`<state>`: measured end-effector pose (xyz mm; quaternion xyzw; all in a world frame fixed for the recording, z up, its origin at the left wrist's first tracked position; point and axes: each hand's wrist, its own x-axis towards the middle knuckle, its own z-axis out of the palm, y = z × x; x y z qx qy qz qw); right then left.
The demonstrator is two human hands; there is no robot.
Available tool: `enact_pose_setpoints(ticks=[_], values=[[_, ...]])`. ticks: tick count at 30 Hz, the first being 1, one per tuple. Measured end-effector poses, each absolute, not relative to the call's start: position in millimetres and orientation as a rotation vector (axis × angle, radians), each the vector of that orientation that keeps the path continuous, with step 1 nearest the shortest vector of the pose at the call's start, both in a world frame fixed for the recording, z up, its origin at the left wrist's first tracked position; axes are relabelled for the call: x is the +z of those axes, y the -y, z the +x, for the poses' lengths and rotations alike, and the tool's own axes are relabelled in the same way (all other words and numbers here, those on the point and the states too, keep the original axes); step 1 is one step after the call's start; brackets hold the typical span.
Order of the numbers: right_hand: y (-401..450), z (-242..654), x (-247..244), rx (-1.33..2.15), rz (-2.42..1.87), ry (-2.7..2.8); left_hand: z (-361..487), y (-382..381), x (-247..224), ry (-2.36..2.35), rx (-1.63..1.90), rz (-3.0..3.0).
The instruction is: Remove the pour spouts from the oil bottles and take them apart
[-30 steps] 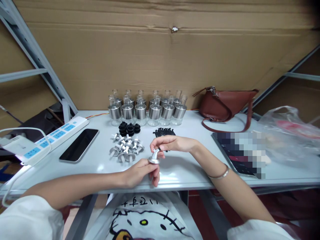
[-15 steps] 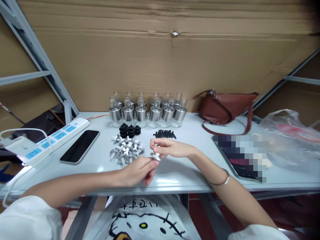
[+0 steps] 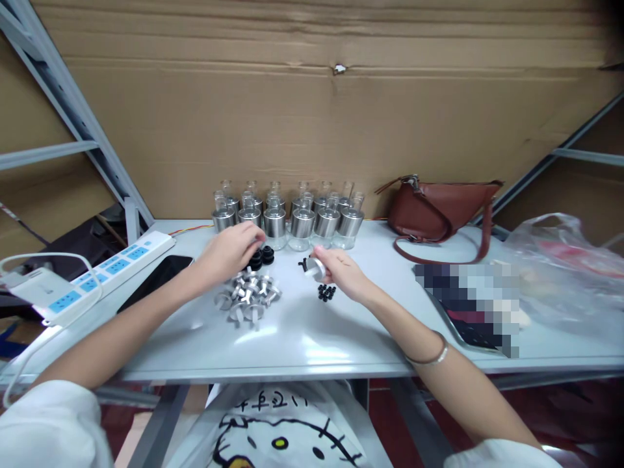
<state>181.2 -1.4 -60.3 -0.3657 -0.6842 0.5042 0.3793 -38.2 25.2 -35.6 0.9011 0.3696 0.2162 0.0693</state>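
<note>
My right hand (image 3: 344, 273) holds a silver metal piece (image 3: 316, 268) with a round disc and a short stem, gripped at the disc's edge. Behind it, some slim black pieces (image 3: 303, 264) are mostly covered. Small black caps (image 3: 326, 292) lie just below that hand. My left hand (image 3: 233, 250) is over the ribbed black stoppers (image 3: 268, 254), its fingers bent together and partly hiding them; what is between the fingertips is hidden. Nearer to me, a pile of similar silver disc pieces (image 3: 249, 296) lies on the table.
Glass bottles with steel sleeves (image 3: 302, 224) stand in two rows at the back. A power strip (image 3: 112, 266) and a phone (image 3: 156, 279) are at left. A brown handbag (image 3: 439, 211), a blurred-out flat item (image 3: 468, 305) and a plastic bag (image 3: 565, 273) occupy the right.
My hands have come apart. The left went forward and left to the black stoppers; the right rose slightly with the silver piece, uncovering the small black caps and covering most slim black pieces.
</note>
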Motion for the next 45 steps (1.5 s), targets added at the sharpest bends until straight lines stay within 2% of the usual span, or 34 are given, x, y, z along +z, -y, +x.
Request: enact_pose_setpoints(ticks=[3,7,23,26,30,36,45], values=[[-2,184,-57,1.271,-0.945,1.613,-53,-55,-34,-1.202,0.757,2.986],[-4,185,-55,1.258,-0.938,1.575,-61,-73,-44,-1.328,0.651,3.237],[1,183,-54,1.228,-0.91,1.53,-57,-77,-53,-1.316,0.482,3.513],[-1,183,-55,1.198,-0.895,1.468,-53,-71,-45,-1.274,0.583,3.528],[-4,184,-56,1.152,-0.915,1.435,-43,-49,-30,-1.053,0.898,3.494],[-4,181,-63,1.361,-0.909,1.587,-34,-22,-27,-0.686,1.328,3.413],[2,177,-66,1.477,-0.819,1.668,-38,-25,-44,-0.578,1.242,3.443]])
